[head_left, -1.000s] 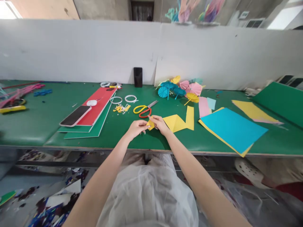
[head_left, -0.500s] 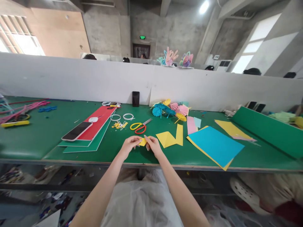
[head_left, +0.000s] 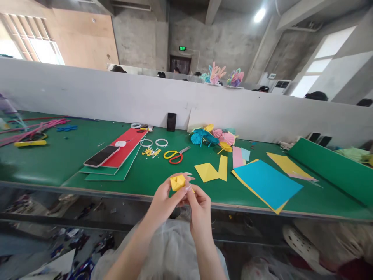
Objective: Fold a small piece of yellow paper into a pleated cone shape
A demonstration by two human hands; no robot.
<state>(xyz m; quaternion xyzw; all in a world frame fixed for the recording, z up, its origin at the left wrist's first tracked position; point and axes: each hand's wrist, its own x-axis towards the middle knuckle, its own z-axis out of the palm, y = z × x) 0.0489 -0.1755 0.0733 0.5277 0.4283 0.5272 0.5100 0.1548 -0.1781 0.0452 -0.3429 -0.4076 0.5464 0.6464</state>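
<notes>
Yellow folded paper (head_left: 177, 182) sits pinched between both hands just above the near edge of the desk (head_left: 58, 163), at about 6 o'clock in the view. The left hand (head_left: 164, 202) cups it from below, fingers clamped on its left side; the right hand (head_left: 199, 204) closes on its right side with thumb and fingertips. Much of the paper's lower half is hidden behind the fingers, so its exact fold cannot be made out.

Green felt covers the desk. At 12 o'clock from the hands lie orange-and-yellow scissors (head_left: 174, 155); at 1 o'clock a cut yellow sheet (head_left: 211, 171), and farther at 2 o'clock a blue sheet (head_left: 266, 182) on another yellow one. At 10 o'clock a phone (head_left: 101, 156) rests on stacked red and green boards (head_left: 122, 149). Small paper umbrellas (head_left: 212, 136) pile up near the white partition (head_left: 87, 97), against which a dark phone (head_left: 171, 121) leans. Beyond the partition only the tops of other people's heads show, below concrete walls and bright windows. The floor under the desk is littered with scraps too blurred to identify.
</notes>
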